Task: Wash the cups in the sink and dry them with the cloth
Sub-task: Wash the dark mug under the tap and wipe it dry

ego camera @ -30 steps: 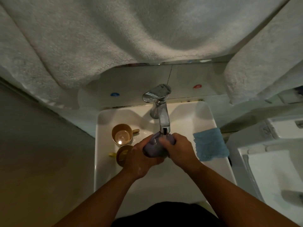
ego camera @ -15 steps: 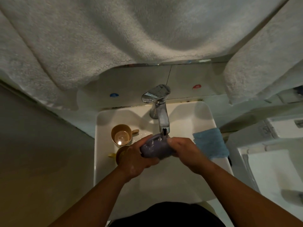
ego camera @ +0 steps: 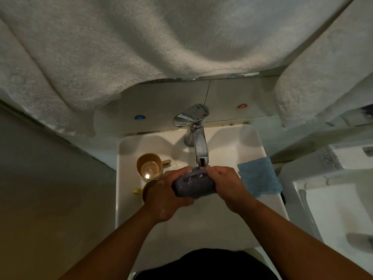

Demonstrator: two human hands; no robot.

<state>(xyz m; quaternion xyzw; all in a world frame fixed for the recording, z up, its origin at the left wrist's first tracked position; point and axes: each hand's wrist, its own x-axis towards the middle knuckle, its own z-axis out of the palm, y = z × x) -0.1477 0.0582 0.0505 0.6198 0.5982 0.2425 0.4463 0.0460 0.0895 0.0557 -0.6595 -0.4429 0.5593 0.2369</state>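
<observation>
Over the white sink [ego camera: 250, 142] we grip the purple cup [ego camera: 191, 185] sideways in both hands, left hand [ego camera: 165, 196] and right hand [ego camera: 226, 183], beneath the tap [ego camera: 196, 138] so water rinses it, with the cloth [ego camera: 259, 176] just right of our right hand.

A white sink [ego camera: 129, 199] carries the things. A chrome tap [ego camera: 196, 138] stands on its rim at 12 o'clock, spout reaching over the basin. In the basin at 10 o'clock an upright gold cup [ego camera: 149, 166] sits with its handle pointing to 3 o'clock. Just beside it, toward 7 o'clock, a second gold cup [ego camera: 148, 188] is partly hidden by a hand. A blue cloth [ego camera: 259, 178] lies on the sink's right rim at 3 o'clock, hanging slightly over the outer edge.
</observation>
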